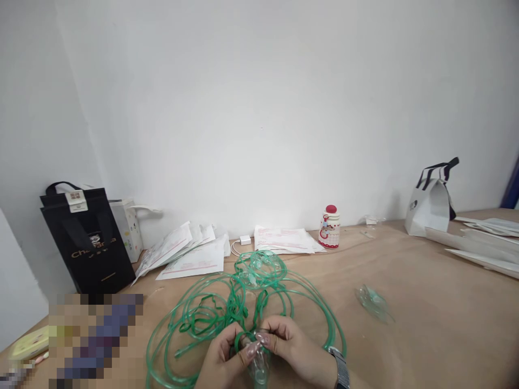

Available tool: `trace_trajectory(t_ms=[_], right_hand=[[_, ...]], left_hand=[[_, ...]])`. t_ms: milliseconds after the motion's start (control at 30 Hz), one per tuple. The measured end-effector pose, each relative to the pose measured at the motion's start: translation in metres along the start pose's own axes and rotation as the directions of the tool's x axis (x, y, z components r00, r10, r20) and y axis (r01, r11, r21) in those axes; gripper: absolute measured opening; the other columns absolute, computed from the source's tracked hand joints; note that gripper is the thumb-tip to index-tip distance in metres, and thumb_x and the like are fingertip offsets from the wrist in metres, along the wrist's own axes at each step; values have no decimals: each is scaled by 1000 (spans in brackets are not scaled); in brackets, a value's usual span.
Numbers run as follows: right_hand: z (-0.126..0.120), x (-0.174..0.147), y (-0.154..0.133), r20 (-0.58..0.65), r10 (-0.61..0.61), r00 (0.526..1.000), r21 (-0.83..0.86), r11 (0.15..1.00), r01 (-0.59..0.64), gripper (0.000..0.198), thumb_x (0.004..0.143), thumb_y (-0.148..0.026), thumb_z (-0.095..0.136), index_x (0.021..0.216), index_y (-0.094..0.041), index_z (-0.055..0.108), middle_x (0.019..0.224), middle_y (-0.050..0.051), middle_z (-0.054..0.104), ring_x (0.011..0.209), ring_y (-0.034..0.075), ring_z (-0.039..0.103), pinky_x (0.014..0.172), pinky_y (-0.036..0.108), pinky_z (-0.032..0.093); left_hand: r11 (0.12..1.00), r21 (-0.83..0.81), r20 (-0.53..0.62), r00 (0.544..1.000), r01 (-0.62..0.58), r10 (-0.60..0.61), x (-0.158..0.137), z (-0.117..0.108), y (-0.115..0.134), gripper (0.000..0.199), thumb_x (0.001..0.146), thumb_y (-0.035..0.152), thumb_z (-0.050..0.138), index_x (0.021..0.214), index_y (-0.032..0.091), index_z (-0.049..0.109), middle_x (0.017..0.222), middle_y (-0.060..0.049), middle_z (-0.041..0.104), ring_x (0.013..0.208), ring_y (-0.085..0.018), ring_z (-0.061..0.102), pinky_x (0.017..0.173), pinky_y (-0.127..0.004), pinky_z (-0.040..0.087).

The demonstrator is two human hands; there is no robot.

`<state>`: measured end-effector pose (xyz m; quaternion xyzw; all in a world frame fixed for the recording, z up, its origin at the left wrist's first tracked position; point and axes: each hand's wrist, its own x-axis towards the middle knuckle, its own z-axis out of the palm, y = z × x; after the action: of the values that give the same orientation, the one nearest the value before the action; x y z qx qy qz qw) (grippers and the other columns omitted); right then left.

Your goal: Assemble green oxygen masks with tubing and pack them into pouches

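Note:
Both my hands meet at the bottom centre over a clear plastic oxygen mask (pixel 259 371). The fingers of my left hand (pixel 227 354) are closed on the mask's upper edge, by a loop of green strap. My right hand (pixel 291 348), with a silver watch (pixel 339 367) on its wrist, pinches the same edge from the other side. Thumbs nearly touch; the fingertips partly hide the mask. Around and beyond my hands lie coils of green tubing (pixel 330 319) and green straps (pixel 203 321). More clear mask parts (pixel 259 265) rest at the far end of the coils.
White packets (pixel 194 265) and a second stack (pixel 281 239) lie along the wall, near a white charger (pixel 245 239) and a red-topped bottle (pixel 331 229). A black bag (pixel 89 243) stands left, a white bag (pixel 430 208) right. A small clear-green plastic piece (pixel 371 302) lies right.

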<state>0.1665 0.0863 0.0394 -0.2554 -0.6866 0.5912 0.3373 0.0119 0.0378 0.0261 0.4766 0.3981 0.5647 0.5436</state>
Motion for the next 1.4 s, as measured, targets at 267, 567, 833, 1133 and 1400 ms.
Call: trace_trajectory(t_ms=[267,567,833,1133,1400], right_hand=[[-4,5,8,-47,-1,999,-24,1000,0,43,64,-54,63,56,-15,46,54,-5,39,54,9,32,51,21,25],[1,5,2,-18,4,1000,76,997,-2,43,64,-54,63,54,-15,48,53,-4,39,53,9,32,52,22,23],[-4,5,-1,-71,-46,996,8,999,46,43,67,-55,60,53,-15,49,53,-4,39,54,10,34,51,23,25],[-1,1,-5,-88,2,996,68,998,4,43,65,-56,61,57,-15,52,55,-2,47,56,12,42,54,24,30],[-3,0,-7,-102,-30,994,-24,999,27,41,65,-53,63,56,-15,53,56,-2,49,56,12,41,53,23,31]], left_hand=[[999,47,63,998,-12,9,3,-2,-2,30,66,42,66,60,18,50,58,4,42,61,-13,37,59,-25,32],[992,102,-17,997,-75,77,3,-2,1,27,65,38,69,58,16,54,56,2,46,60,-13,41,57,-24,33],[996,55,-19,998,-66,67,4,2,-1,28,63,38,70,57,17,54,55,3,46,59,-13,41,57,-23,33],[997,-69,34,999,-25,28,6,-1,-1,29,66,45,65,61,17,58,59,3,44,62,-13,38,60,-24,32],[999,-40,45,998,-31,33,5,2,-1,29,66,43,66,59,16,58,57,3,45,59,-12,38,57,-23,31]])
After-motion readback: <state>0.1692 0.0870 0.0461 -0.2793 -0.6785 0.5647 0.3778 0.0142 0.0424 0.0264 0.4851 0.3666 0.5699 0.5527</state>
